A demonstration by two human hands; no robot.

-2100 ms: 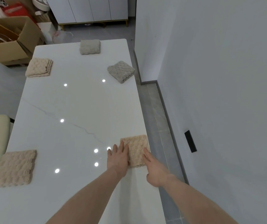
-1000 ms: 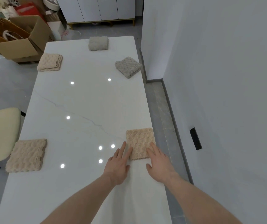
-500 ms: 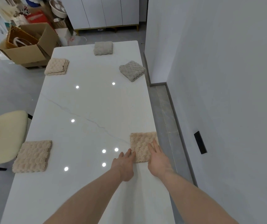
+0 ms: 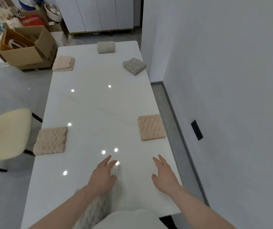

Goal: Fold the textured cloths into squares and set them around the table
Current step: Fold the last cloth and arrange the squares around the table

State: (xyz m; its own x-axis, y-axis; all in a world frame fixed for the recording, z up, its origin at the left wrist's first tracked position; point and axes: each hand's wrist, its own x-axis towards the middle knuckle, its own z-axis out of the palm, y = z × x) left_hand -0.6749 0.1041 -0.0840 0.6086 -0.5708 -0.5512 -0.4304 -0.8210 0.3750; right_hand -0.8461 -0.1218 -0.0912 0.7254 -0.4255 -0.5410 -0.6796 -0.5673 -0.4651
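Observation:
Five folded textured cloths lie around the white table [image 4: 99, 103]. A beige square [image 4: 151, 127] sits at the right edge, another beige square [image 4: 50, 140] at the left edge. A pale beige cloth [image 4: 63, 63] lies far left, a grey cloth [image 4: 134, 66] far right, and a grey cloth [image 4: 106, 47] at the far end. My left hand [image 4: 103, 175] and my right hand [image 4: 164, 175] hover flat over the near end of the table, fingers straight, holding nothing, well short of the right beige square.
A cream chair [image 4: 5, 134] stands at the table's left side. Open cardboard boxes [image 4: 25, 47] and clutter fill the far left floor. White cabinets [image 4: 99, 14] line the back. A grey wall [image 4: 231, 96] runs close along the right, leaving a narrow floor strip.
Both hands have left the right beige square and pulled back toward me to the near end of the table. The square stays flat at the right edge.

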